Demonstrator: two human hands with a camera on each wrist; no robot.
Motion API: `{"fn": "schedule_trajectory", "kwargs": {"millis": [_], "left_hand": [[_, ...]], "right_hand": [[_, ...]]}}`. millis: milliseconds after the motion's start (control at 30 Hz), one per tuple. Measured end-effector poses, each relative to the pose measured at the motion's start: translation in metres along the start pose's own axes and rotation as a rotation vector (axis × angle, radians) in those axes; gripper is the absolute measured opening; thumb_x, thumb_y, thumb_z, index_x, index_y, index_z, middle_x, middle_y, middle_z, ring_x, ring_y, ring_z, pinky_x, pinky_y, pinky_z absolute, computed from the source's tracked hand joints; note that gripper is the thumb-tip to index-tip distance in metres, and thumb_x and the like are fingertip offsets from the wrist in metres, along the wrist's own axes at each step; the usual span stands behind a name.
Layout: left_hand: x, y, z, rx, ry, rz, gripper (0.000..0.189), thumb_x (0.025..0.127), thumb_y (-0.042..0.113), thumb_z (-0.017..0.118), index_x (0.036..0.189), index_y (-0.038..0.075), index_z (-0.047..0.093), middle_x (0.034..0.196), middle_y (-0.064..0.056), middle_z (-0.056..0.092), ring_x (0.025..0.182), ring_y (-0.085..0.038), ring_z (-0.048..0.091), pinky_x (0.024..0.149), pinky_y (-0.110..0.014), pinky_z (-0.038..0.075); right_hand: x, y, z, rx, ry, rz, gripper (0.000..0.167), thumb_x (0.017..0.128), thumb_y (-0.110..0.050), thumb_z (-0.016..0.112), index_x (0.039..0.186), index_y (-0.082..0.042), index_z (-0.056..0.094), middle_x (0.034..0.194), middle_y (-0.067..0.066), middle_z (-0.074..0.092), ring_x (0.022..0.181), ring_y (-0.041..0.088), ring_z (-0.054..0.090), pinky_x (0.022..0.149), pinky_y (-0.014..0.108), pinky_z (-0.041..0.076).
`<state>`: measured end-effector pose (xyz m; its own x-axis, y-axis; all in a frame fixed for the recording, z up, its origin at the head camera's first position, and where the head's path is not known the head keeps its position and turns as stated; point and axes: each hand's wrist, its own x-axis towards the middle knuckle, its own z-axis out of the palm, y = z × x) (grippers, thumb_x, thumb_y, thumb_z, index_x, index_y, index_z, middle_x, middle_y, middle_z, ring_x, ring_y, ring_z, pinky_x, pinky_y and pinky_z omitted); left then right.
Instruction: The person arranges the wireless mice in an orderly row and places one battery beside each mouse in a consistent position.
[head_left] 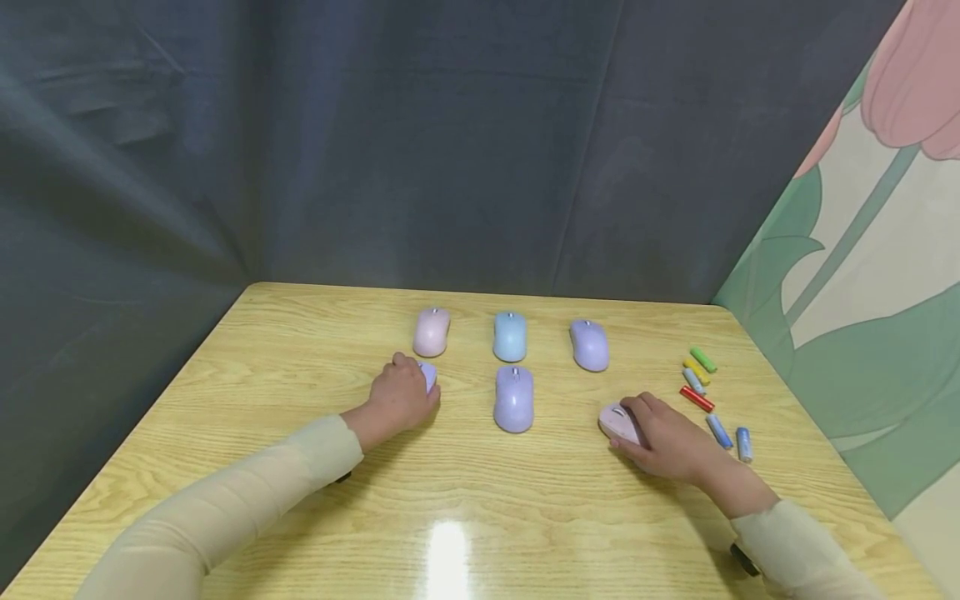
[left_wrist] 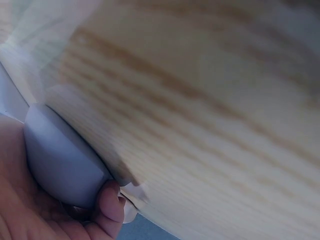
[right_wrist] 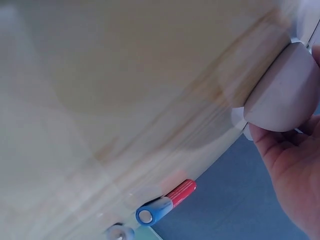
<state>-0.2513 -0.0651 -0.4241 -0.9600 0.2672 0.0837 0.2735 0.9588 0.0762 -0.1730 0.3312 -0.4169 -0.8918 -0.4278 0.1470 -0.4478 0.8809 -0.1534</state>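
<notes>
I see only a sliver of the left lilac mouse [head_left: 429,376] past the left hand [head_left: 398,394] | right hand [head_left: 669,437] hides part of the near pink mouse [head_left: 618,423] | lettering on the red battery [head_left: 697,399] too small for me | counter [head_left: 562,517] cut off at near side

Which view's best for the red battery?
The head view: the red battery lies there in full, nothing covering it. In the right wrist view only part shows, the rest behind a blue battery. The left wrist view doesn't show it.
</notes>
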Motion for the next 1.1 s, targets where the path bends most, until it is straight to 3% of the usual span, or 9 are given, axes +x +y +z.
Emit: {"fn": "schedule_trajectory", "kwargs": {"millis": [600, 1100], "left_hand": [[-0.001, 0.001, -0.001, 0.010, -0.016, -0.008, 0.063, 0.096, 0.041, 0.051, 0.105, -0.021, 0.052, 0.085, -0.020, 0.045, 0.071, -0.028, 0.058, 0.052, -0.035, 0.053], [-0.001, 0.001, -0.002, -0.007, -0.017, -0.011, 0.063, 0.096, 0.041, 0.051, 0.106, -0.021, 0.052, 0.086, -0.020, 0.046, 0.072, -0.028, 0.058, 0.053, -0.035, 0.053]], "right_hand": [[0.000, -0.004, 0.002, -0.044, 0.013, -0.013, 0.052, 0.089, -0.031, 0.070, 0.120, 0.008, 0.053, 0.101, 0.013, 0.054, 0.084, 0.021, 0.054, 0.075, 0.043, 0.049], [0.010, -0.018, -0.011, -0.028, 0.084, 0.026, 0.051, 0.091, -0.028, 0.067, 0.116, 0.014, 0.052, 0.096, 0.018, 0.055, 0.082, 0.027, 0.054, 0.073, 0.045, 0.049]]}}
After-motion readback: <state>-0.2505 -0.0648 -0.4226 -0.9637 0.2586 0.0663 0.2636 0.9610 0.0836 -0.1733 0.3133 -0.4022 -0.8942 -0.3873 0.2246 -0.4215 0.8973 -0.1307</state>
